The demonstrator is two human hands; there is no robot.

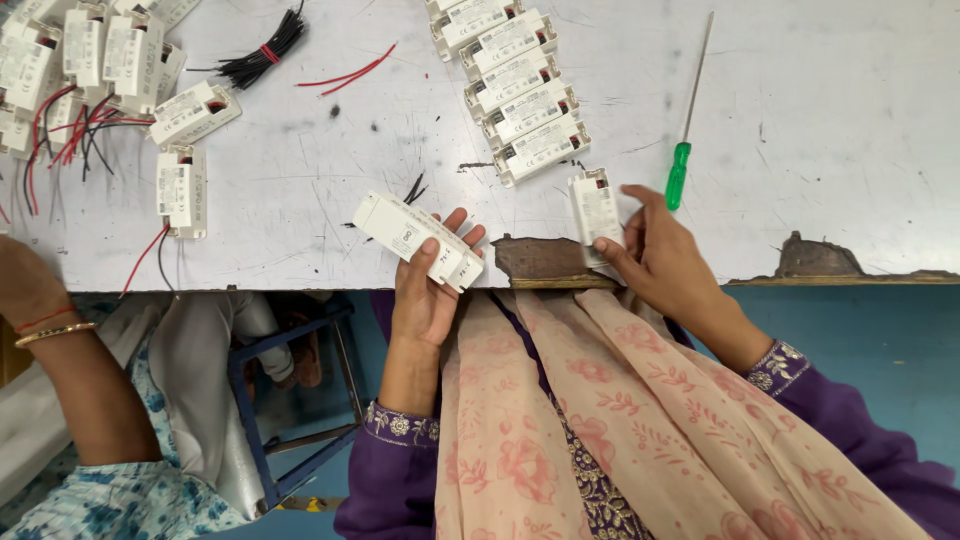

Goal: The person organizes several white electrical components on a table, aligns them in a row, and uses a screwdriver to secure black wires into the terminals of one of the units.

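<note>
My left hand point(428, 292) holds a long white plastic box point(416, 240) with a label, tilted, over the near edge of the white table point(300, 180); thin black wires stick out behind it. My right hand point(660, 255) grips a second white box point(595, 212) by its lower end, at the table's edge. Just beyond that hand lies a screwdriver with a green handle point(678, 175), its shaft pointing away from me.
A stack of several white boxes point(520, 90) lies at the top middle. More boxes with red and black wires point(90, 70) sit at the left, with a black wire bundle point(262, 55). Another person's arm with bangles point(50, 340) is at the left. The table edge is chipped point(545, 262).
</note>
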